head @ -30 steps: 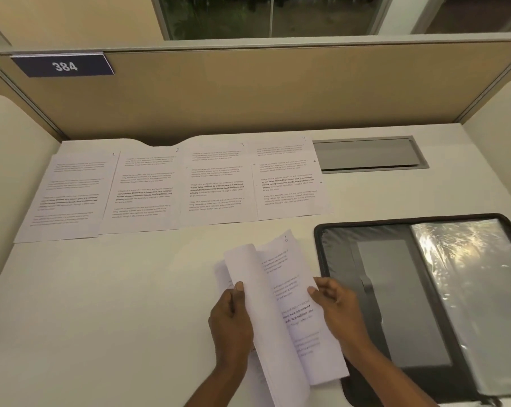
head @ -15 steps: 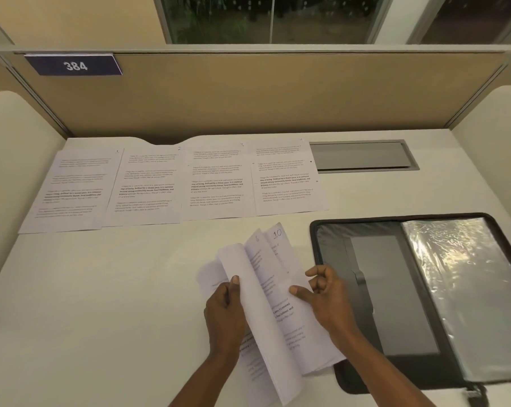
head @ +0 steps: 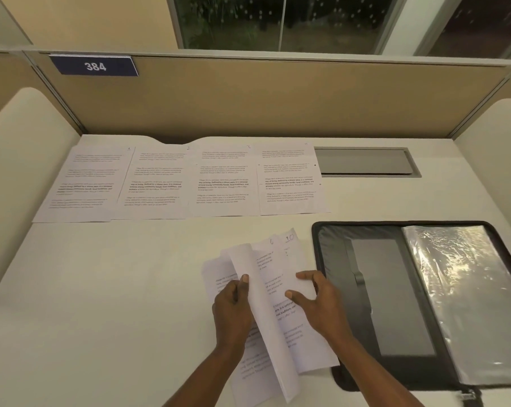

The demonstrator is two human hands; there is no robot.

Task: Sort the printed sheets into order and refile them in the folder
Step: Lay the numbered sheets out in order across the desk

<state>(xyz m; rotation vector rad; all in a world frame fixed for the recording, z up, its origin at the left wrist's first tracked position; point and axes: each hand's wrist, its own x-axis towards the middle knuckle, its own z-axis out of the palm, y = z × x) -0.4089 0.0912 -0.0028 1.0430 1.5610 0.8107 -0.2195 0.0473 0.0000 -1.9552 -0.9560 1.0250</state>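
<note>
A small stack of printed sheets lies on the desk in front of me, fanned apart, with handwritten numbers 6 and 10 showing at two top corners. My left hand grips a curled-up sheet from the left side of the stack, thumb on its edge. My right hand rests on the sheets to the right, fingers spread. An open black zip folder with clear plastic sleeves lies just right of the stack. Several sheets lie side by side in a row at the back.
A tan partition with a blue plate reading 384 closes off the back of the white desk. A grey cable hatch is set in the desk at the back right. Cream side panels stand left and right.
The sheets under my hands have fanned further apart, so the sheet numbered 10 came into view. My right hand's fingers uncurled and spread over the right-hand sheets. My left hand keeps its hold.
</note>
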